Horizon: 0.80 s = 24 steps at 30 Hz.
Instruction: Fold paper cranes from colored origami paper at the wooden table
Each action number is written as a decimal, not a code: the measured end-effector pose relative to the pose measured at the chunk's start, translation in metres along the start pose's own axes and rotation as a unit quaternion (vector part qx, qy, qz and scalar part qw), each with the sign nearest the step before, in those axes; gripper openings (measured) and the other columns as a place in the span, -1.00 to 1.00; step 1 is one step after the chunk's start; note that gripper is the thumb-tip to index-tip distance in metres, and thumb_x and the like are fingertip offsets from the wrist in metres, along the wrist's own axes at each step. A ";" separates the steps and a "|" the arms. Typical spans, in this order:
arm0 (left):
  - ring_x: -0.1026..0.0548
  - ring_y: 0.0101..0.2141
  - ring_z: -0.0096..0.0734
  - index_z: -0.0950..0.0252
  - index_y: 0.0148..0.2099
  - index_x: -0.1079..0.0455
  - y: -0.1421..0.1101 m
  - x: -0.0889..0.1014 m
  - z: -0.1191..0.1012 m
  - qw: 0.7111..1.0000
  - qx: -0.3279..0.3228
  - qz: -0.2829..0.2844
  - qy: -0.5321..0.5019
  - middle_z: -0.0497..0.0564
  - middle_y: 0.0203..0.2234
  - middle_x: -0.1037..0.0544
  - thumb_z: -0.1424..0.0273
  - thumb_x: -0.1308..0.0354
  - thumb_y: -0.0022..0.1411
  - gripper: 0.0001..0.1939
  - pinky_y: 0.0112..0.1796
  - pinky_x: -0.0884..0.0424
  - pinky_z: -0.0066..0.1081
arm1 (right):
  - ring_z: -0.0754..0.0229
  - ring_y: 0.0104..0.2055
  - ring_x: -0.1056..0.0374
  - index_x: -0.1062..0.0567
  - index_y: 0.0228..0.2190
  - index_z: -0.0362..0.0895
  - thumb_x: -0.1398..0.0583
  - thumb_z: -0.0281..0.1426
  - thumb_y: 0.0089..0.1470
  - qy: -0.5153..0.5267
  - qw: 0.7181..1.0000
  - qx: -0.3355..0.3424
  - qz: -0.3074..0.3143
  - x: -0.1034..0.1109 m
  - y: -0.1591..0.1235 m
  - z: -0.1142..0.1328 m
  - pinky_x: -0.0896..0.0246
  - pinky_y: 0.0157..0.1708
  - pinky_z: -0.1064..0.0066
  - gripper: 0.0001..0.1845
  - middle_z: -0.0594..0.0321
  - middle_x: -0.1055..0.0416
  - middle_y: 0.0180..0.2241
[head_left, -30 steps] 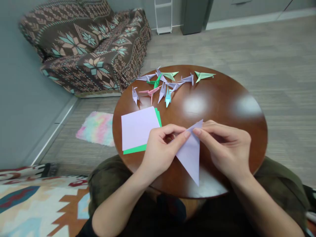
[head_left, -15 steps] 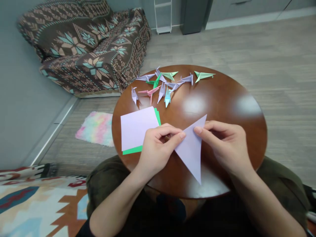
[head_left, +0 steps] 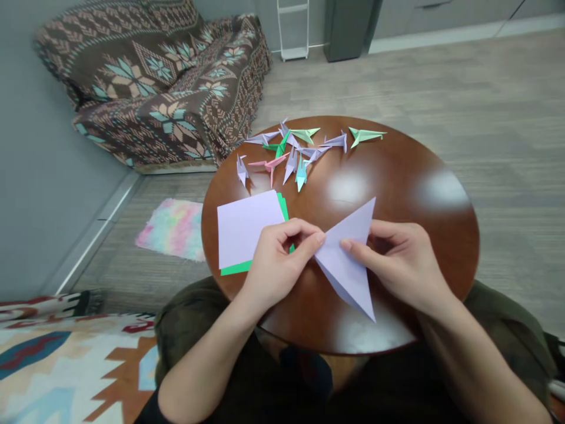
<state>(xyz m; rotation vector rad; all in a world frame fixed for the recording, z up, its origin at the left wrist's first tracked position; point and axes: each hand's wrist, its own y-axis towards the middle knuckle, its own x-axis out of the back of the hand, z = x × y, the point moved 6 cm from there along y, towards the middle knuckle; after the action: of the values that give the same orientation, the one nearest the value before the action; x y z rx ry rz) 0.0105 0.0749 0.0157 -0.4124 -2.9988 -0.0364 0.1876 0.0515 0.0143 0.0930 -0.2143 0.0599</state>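
Observation:
A lavender sheet of origami paper, folded into a triangle, is held above the table between both hands. My left hand pinches its left corner between thumb and index finger. My right hand grips the right side, thumb on the front face and the other fingers behind the paper. The lower edge gapes slightly, so the layers show apart there. Left of my left hand lies a stack of square paper, lavender on top with green sheets peeking out beneath.
Several folded paper cranes in lavender, pink, green and blue stand at the back of the round wooden table. A patterned covered sofa and a pastel rug are beyond it to the left.
The paper triangle has turned a little and shifted right, its lower edge now opening. My right thumb has slid lower and inward on its face. My left hand keeps its pinch.

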 end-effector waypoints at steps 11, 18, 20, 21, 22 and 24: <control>-0.48 -0.35 -0.35 0.29 -0.35 -0.62 0.005 0.001 0.001 0.997 -0.029 0.059 0.045 0.03 -0.41 -0.59 0.34 -0.35 0.26 -0.85 -0.27 -0.35 -0.37 | 0.14 -0.36 -0.53 -0.73 -0.28 -0.08 -0.34 -0.33 0.20 -0.017 0.999 0.031 0.025 0.000 0.000 -0.002 -0.34 -0.44 0.42 -0.87 0.25 -0.64 -0.38; -0.49 -0.37 -0.35 0.29 -0.29 -0.66 0.001 -0.002 0.003 0.999 -0.033 0.033 0.022 0.03 -0.41 -0.61 0.28 -0.40 0.24 -0.83 -0.31 -0.36 -0.39 | 0.18 -0.40 -0.47 -0.74 -0.29 -0.07 -0.33 -0.41 0.20 -0.012 0.998 0.044 0.042 -0.006 -0.002 0.002 -0.33 -0.41 0.42 -0.87 0.26 -0.62 -0.39; -0.49 -0.37 -0.37 0.29 -0.31 -0.66 0.001 -0.003 0.003 0.998 -0.040 0.032 0.020 0.03 -0.41 -0.61 0.31 -0.39 0.25 -0.84 -0.32 -0.35 -0.39 | 0.19 -0.40 -0.46 -0.74 -0.30 -0.09 -0.33 -0.42 0.20 -0.007 0.998 0.036 0.049 -0.008 -0.002 0.001 -0.33 -0.41 0.42 -0.87 0.26 -0.62 -0.39; -0.49 -0.38 -0.38 0.30 -0.33 -0.65 0.001 -0.002 0.003 0.998 -0.042 0.033 0.018 0.03 -0.42 -0.61 0.32 -0.38 0.26 -0.85 -0.32 -0.35 -0.39 | 0.19 -0.40 -0.46 -0.74 -0.29 -0.10 -0.32 -0.42 0.20 -0.002 0.998 0.026 0.054 -0.009 -0.001 0.000 -0.33 -0.41 0.43 -0.87 0.26 -0.62 -0.39; -0.48 -0.39 -0.39 0.30 -0.33 -0.65 0.002 -0.002 0.003 0.998 -0.042 0.033 0.016 0.02 -0.43 -0.61 0.34 -0.38 0.26 -0.85 -0.33 -0.34 -0.39 | 0.19 -0.39 -0.46 -0.74 -0.29 -0.12 -0.33 -0.42 0.19 0.005 0.998 0.014 0.060 -0.010 -0.001 -0.001 -0.33 -0.40 0.43 -0.87 0.26 -0.62 -0.39; -0.48 -0.40 -0.39 0.30 -0.35 -0.65 0.002 -0.002 0.003 0.999 -0.037 0.034 0.015 0.02 -0.44 -0.61 0.36 -0.38 0.25 -0.86 -0.34 -0.33 -0.39 | 0.18 -0.37 -0.48 -0.73 -0.26 -0.13 -0.35 -0.42 0.18 0.024 0.997 -0.005 0.067 -0.011 -0.001 -0.003 -0.33 -0.40 0.44 -0.88 0.27 -0.64 -0.38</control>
<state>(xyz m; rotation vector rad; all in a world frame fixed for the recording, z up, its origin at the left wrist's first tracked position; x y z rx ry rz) 0.0128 0.0761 0.0123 -0.5163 -2.9578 -0.1480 0.1780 0.0508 0.0086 0.0665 -0.1731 0.1936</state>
